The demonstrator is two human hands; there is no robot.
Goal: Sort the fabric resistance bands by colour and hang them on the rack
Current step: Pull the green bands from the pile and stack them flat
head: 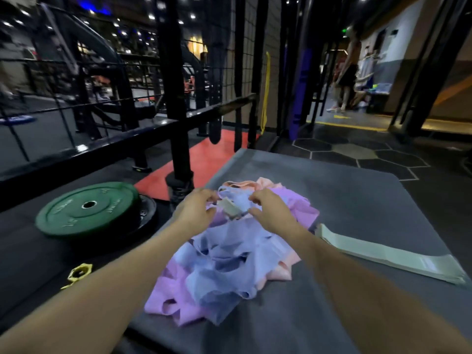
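A tangled heap of fabric resistance bands (224, 261) lay on a dark grey mat (357, 200) spread over the gym floor, with blue ones on top, lilac ones at the near left and far right, and peach ones showing at the far edge and the right side. Both hands were over the far end of the heap. The left hand (195, 209) had its fingers curled and pinched a blue band (236, 198) that was raised off the pile; the right hand (272, 212) was curled too and seemed to pinch the same band from the other side, though blur made the grip hard to read. A pale green band (231, 209) hung between the two hands, touching the blue one. To the right, a flat stack of pale green bands (390, 254) lay apart from the heap on the mat. Left of the mat a green weight plate (86, 209) rested on a black plate, with a yellow collar (79, 273) near it. Behind stood a black rack (176, 98) with a yellow band (265, 93) and a purple band (301, 85) hanging from it
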